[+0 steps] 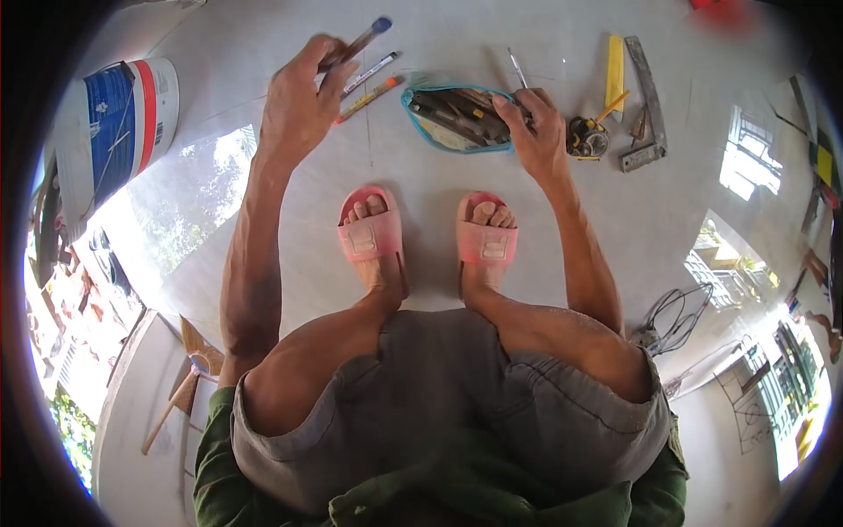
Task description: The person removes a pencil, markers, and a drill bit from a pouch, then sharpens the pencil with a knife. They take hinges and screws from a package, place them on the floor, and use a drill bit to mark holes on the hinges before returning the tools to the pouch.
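My left hand (303,110) is raised at the upper left, closed on a dark marker (369,37) with a blue end. Below the marker lie a white-and-black pen (371,74) and a yellow-orange pen (369,100), side by side on the floor. At the right end of an unzipped pouch (446,148) with a teal edge, my right hand (540,136) pinches its rim between thumb and fingers. Several dark tools fill the pouch. Just beyond that hand, a thin pointed tool (516,67) sticks out; its lower end is hidden.
Right of the pouch lie a tape measure (587,139), a yellow strip (616,66) and a metal square (648,97). A blue-and-white bucket (156,123) stands at left. Coiled wire (680,321) rests at lower right. My sandalled feet (371,237) are on the grey floor.
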Motion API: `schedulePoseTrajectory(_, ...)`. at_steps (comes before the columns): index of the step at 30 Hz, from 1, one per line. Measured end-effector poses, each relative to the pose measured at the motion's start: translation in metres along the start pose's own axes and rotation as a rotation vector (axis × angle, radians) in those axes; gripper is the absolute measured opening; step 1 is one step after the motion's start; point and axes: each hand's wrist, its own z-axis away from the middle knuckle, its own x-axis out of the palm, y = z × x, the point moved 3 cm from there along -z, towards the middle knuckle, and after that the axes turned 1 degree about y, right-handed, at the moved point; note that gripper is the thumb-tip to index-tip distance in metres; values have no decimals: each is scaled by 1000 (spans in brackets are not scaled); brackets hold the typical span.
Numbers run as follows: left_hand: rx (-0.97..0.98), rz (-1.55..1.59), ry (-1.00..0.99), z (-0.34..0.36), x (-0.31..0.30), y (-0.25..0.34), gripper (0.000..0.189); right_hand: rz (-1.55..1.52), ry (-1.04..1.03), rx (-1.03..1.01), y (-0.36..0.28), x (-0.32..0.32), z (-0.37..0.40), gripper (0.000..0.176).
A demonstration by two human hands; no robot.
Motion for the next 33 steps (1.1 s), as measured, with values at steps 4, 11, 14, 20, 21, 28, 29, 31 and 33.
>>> schedulePoseTrajectory(4, -44, -284, -32, 12, 18, -81, 18, -39, -93, 90, 7, 2, 2, 35)
schedulePoseTrajectory(11, -315, 132, 81, 25, 25, -104, 16, -68, -142, 152, 2, 4, -1, 33)
schedulePoseTrajectory(14, -595, 718, 40, 30, 26, -94, 16, 39, -122, -50, -7, 11, 7, 28)
schedulePoseTrajectory(20, -389, 654, -142, 39, 24, -51, 16, 257, -274, -179, -19, 28, 50, 55)
schedulePoseTrajectory(21, -350, 570, -167, 38, 22, -43, 16, 224, -192, -208, -30, 26, 47, 55)
schedulePoseTrajectory(28, -118, 382, -368, 41, -3, 64, 14, 56, -572, -162, -117, 2, 14, 41)
schedulePoseTrajectory(29, -56, 390, -338, 47, -7, 80, 14, 18, -736, -70, -120, 4, 17, 37)
schedulePoseTrajectory(31, -95, 387, -359, 58, -21, 102, 12, -99, -670, -54, -133, -6, 33, 19)
schedulePoseTrajectory(33, -158, 432, -366, 75, -27, 109, 12, -173, -720, 9, -152, -26, 45, 15)
